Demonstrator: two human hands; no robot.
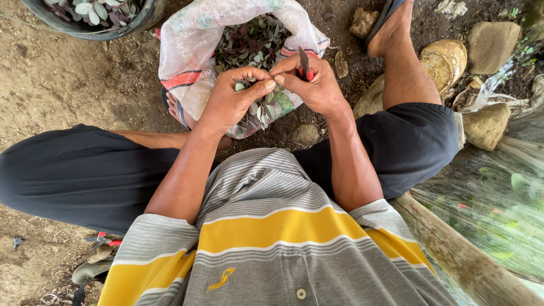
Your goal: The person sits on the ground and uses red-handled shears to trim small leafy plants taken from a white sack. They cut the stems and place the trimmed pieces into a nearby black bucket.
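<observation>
Woven plastic sack (192,39) on the dirt, open between the feet, looks well filled with purple-green leaves (252,42). Left hand (235,96) pinches a sprig (258,107) just above it; right hand (317,85) is clenched on a red-handled knife (305,63), blade up. Bucket (93,22) beside the sack also holds leaves. Likely mid-job.

- the dark round tub of leaves (96,22) is cut off by the top edge.
- the small grey-bladed, red-handled knife (305,65) is mostly hidden inside the right hand (317,85).
- whatever the left hand (235,99) pinches is too small to tell.
- the far foot (391,28) runs past the top edge.
</observation>
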